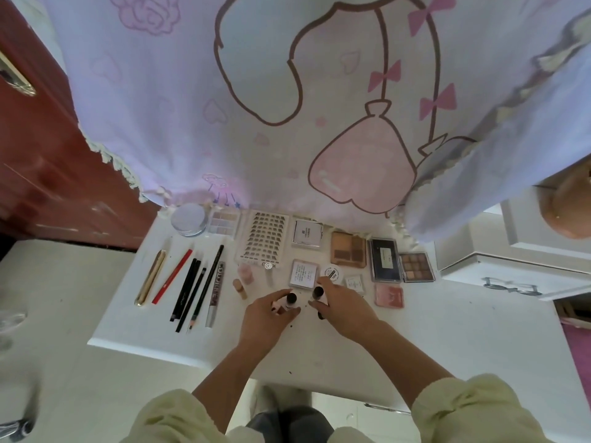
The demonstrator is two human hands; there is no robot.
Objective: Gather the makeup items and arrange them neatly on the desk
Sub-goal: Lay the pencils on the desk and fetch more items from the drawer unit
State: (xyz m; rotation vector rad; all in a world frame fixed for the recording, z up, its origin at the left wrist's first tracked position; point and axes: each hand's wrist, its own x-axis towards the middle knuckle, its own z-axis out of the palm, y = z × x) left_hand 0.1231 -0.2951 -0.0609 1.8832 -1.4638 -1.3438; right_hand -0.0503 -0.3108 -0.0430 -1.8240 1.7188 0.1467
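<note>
On the white desk (pixel 415 340) my left hand (pixel 267 318) grips a small dark-capped tube (pixel 291 298), and my right hand (pixel 342 306) grips a second dark-capped tube (pixel 317 292). Both sit near the desk's middle. To the left lies a row of several pencils and pens (pixel 188 282), with a gold pen (pixel 151 278) at its left end. Behind are a false-lash tray (pixel 263 239), a round powder jar (pixel 188 219), a brown palette (pixel 348 249) and an eyeshadow palette (pixel 416 266). Two small pink bottles (pixel 243 278) stand left of my left hand.
A lilac cartoon-printed curtain (pixel 287 107) hangs over the desk's back edge. A red-brown door (pixel 41 161) stands at the left. A white cabinet (pixel 511 251) rises at the right, with glasses (pixel 508 286) on the desk near it. A pink compact (pixel 388 295) lies right of my right hand.
</note>
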